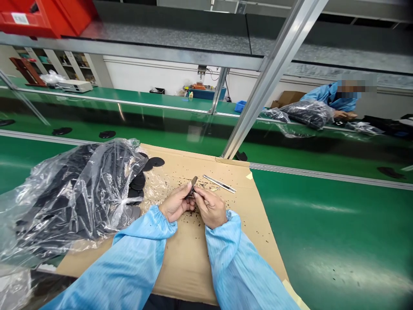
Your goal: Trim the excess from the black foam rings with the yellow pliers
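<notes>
A thin black disc (193,181), tilted nearly edge-on, is gripped by my left hand (177,202) above the cardboard sheet (190,267). My right hand (211,207) is closed in a pinch at the disc's near edge; its fingertips hide whatever they hold there. Just beyond my hands a slim silver craft knife (220,183) lies on the cardboard. Many small black scraps are scattered around and beneath my hands. To the left, more black discs (156,162) lie beside a large clear plastic bag (84,193) filled with black pieces.
A slanted metal post (258,90) rises at the cardboard's far edge, under an overhead shelf with a red bin (45,17). Green conveyor belt (190,129) runs behind, carrying several black discs. Across it, a person in blue sleeves (322,95) works near a plastic bag (306,113).
</notes>
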Tool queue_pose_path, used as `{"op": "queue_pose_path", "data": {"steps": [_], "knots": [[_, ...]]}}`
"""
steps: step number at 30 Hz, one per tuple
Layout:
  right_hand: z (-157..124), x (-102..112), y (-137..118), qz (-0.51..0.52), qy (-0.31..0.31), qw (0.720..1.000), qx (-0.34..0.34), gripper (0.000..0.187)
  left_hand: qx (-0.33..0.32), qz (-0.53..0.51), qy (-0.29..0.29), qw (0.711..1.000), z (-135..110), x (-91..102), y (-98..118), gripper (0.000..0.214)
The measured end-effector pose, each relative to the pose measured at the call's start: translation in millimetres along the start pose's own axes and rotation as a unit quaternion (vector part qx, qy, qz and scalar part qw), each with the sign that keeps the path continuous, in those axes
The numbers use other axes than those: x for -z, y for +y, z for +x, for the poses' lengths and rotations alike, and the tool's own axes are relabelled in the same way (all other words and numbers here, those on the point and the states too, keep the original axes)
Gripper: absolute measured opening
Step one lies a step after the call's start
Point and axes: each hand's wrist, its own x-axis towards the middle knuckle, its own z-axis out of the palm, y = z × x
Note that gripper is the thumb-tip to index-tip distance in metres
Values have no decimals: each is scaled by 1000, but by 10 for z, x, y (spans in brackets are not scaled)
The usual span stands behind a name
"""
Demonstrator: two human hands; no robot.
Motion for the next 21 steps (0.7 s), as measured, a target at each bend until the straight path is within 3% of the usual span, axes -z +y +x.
{"op": "queue_pose_path", "data": {"steps": [3, 7, 10, 11, 13, 15, 17, 19, 21], "knots": [[-1, -21, 27, 10, 17, 1000, -20, 28, -45, -4, 47, 998, -3, -15, 30, 37], [-21, -60, 115, 3, 58, 996, -64, 30, -144, -8, 159, 977, 119, -37, 114, 46], [-33, -90, 161, 4, 62, 996, -61, 30, -207, 107, 247, 941, 413, -14, 388, 43], [-36, -97, 168, 6, 61, 996, -60, 31, -232, 175, 273, 917, 542, 0, 537, 40], [-43, -106, 173, 9, 60, 996, -65, 32, -294, 348, 316, 833, 811, 29, 882, 37], [-53, -108, 171, 12, 59, 996, -72, 32, -340, 507, 310, 729, 1044, 55, 1190, 41], [-63, -107, 163, 16, 56, 995, -77, 33, -341, 601, 290, 663, 1197, 72, 1340, 53], [-68, -104, 153, 18, 54, 995, -82, 33, -315, 627, 276, 657, 1242, 74, 1277, 58], [-66, -97, 144, 18, 56, 994, -87, 33, -277, 600, 259, 705, 1167, 54, 1043, 54]]}}
